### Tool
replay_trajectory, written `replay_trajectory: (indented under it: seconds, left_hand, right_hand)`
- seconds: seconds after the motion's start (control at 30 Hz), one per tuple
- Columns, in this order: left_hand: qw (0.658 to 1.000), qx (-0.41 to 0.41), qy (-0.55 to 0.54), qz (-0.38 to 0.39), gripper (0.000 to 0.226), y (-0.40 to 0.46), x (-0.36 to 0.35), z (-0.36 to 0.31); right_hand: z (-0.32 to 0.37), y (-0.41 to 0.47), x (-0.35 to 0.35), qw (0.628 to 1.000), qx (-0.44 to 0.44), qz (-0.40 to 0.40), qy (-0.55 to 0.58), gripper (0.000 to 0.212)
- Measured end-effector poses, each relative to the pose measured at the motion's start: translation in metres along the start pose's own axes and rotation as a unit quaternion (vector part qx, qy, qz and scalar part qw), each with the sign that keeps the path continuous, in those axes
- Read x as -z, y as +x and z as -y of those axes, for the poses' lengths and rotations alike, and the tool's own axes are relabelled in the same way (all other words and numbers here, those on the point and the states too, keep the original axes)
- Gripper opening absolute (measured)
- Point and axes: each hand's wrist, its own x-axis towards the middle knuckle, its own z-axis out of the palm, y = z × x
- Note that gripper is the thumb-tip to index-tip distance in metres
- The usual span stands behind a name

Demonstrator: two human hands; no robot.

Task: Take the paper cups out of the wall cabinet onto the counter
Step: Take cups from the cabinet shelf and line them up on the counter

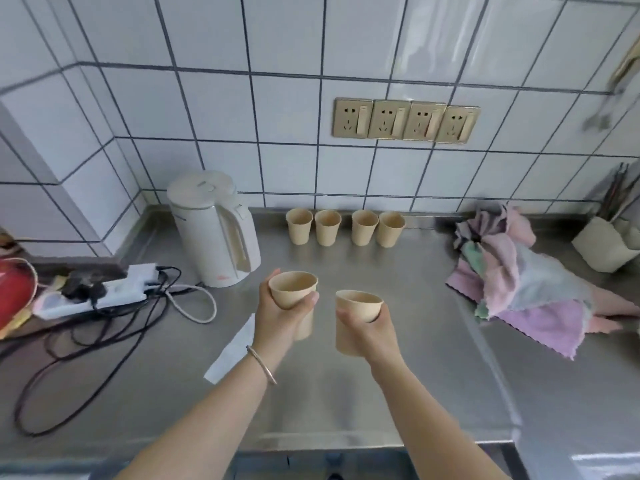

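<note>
My left hand (281, 315) grips a tan paper cup (292, 289) upright above the steel counter (398, 375). My right hand (369, 329) grips a second tan paper cup (356, 301) just to its right, also upright. Both cups are held in front of me over the middle of the counter. Several more paper cups (344, 227) stand in a row at the back of the counter against the tiled wall. The wall cabinet is out of view.
A white electric kettle (214, 230) stands at the back left. A power strip with tangled cables (104, 292) lies at the left. A pile of coloured cloths (526, 285) sits at the right beside a utensil holder (604, 247). A white paper strip (232, 351) lies under my left wrist.
</note>
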Motion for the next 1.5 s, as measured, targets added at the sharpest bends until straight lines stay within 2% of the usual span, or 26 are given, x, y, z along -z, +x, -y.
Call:
replay_trajectory:
  seconds: [0.1,0.23,0.4,0.57,0.67,0.9,1.17,1.37,1.5]
  left_hand:
    - [0.999,0.011,0.001,-0.052,0.08,0.041,-0.011,0.006]
    - [0.996,0.021,0.016,-0.084,0.087,0.085,-0.023,0.011]
    - [0.992,0.018,0.05,-0.118,0.076,0.144,-0.029,0.036]
    - [0.988,0.002,0.094,-0.124,0.074,0.194,-0.036,0.062]
    - [0.985,0.003,0.125,-0.119,0.073,0.218,-0.037,0.071]
    - [0.974,-0.014,0.184,-0.13,0.07,0.251,-0.042,0.085]
    - [0.971,-0.035,0.179,-0.156,0.071,0.257,-0.046,0.095]
    - [0.977,-0.045,0.152,-0.145,0.081,0.255,-0.041,0.105]
    - [0.98,-0.005,0.121,-0.157,0.097,0.242,-0.038,0.114]
  right_hand:
    - [0.011,0.049,-0.005,0.999,-0.006,0.043,-0.029,0.055]
    - [0.022,0.106,-0.015,0.996,0.004,0.081,-0.047,0.045]
    - [0.014,0.167,-0.035,0.993,0.021,0.092,-0.068,0.049]
    - [-0.004,0.218,-0.052,0.993,0.034,0.076,-0.089,0.058]
    - [-0.01,0.239,-0.063,0.991,0.028,0.074,-0.105,0.056]
    - [-0.021,0.268,-0.076,0.989,0.02,0.042,-0.14,0.06]
    - [-0.025,0.272,-0.082,0.987,0.03,0.024,-0.156,0.068]
    - [-0.038,0.27,-0.078,0.981,0.041,0.03,-0.188,0.076]
    - [-0.045,0.259,-0.067,0.976,0.015,0.024,-0.215,0.074]
